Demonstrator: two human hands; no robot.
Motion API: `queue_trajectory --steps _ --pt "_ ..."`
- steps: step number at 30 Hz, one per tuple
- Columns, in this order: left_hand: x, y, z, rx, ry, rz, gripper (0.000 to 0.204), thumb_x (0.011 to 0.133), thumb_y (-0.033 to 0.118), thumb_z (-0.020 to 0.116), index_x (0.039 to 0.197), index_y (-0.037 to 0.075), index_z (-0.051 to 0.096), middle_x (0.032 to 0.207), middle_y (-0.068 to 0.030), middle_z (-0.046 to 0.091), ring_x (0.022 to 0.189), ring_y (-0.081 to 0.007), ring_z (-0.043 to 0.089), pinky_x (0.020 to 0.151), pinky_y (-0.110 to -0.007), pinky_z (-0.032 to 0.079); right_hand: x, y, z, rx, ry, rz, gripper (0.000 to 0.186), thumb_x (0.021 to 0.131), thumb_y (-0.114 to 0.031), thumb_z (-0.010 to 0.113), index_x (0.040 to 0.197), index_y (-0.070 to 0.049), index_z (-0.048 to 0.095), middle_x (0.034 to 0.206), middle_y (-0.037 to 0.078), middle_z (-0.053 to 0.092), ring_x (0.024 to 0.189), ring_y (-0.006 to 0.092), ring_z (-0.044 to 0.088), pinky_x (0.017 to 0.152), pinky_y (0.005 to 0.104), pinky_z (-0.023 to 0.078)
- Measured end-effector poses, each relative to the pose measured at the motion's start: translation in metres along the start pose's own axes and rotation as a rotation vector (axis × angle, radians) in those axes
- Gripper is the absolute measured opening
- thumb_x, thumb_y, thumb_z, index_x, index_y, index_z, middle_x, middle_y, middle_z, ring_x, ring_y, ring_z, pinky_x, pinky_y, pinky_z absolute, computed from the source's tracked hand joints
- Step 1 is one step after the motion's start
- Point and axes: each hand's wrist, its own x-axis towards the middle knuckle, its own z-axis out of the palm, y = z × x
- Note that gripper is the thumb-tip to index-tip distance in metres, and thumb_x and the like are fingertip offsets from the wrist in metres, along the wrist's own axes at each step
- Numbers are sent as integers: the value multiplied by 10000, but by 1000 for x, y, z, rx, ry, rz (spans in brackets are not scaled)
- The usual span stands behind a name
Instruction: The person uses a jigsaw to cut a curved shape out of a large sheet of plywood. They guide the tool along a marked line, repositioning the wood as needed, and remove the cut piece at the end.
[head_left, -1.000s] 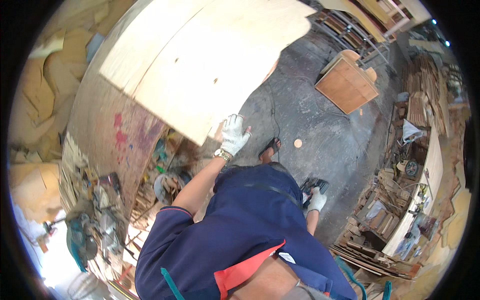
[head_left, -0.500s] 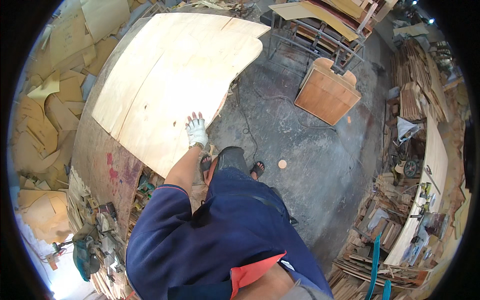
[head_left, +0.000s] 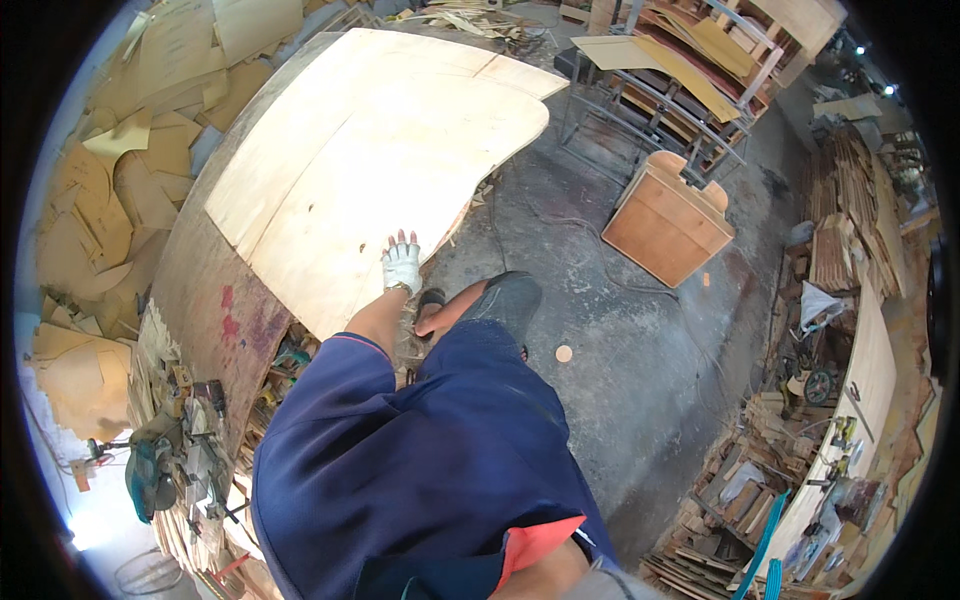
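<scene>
My left hand (head_left: pixel 402 268), in a pale fingerless work glove, lies palm down with its fingers apart on a large light plywood sheet (head_left: pixel 330 170). It rests close to the sheet's near right edge and grips nothing. The sheet has a curved, cut right side, a few dark knots and a long line across its face. Beneath it is a worn brown workbench top (head_left: pixel 185 290) with red stains. My right hand is not in view.
Yellowish offcuts (head_left: pixel 100 210) are heaped at the left. Power tools (head_left: pixel 200 430) lie at the bench's near left. A wooden box-like piece (head_left: pixel 668 225) stands on the grey floor, with a cable (head_left: pixel 590 232) and a small wooden disc (head_left: pixel 564 353). Wood stacks (head_left: pixel 835 220) line the right.
My left hand stays on the plywood sheet. My legs have moved in a step, and the surroundings have shifted slightly rightward in view.
</scene>
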Motion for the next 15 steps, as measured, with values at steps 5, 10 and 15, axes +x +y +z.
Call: queue_trajectory --steps 5,10,15 --pt "-4 2 4 -42 -16 -11 1111 821 194 778 1683 118 81 1741 -222 77 1600 -464 73 1271 -610 137 6 -14 -1 -13 -5 -28 478 769 -314 720 958 124 737 932 188 759 822 328 714 747 447 540" --pt "-9 5 4 -56 9 -16 1086 821 166 746 1686 125 90 1742 -214 83 1602 -455 74 1280 -591 122 8 -28 -2 -16 -4 -56 474 773 -316 724 959 121 738 932 185 759 822 324 714 746 446 540" --pt "-7 -6 8 -13 73 -47 1078 810 267 761 1677 115 139 1731 -225 129 1589 -461 122 1270 -607 141 7 -48 8 -21 -38 -92 471 778 -318 727 959 117 740 932 182 760 821 319 714 745 444 540"
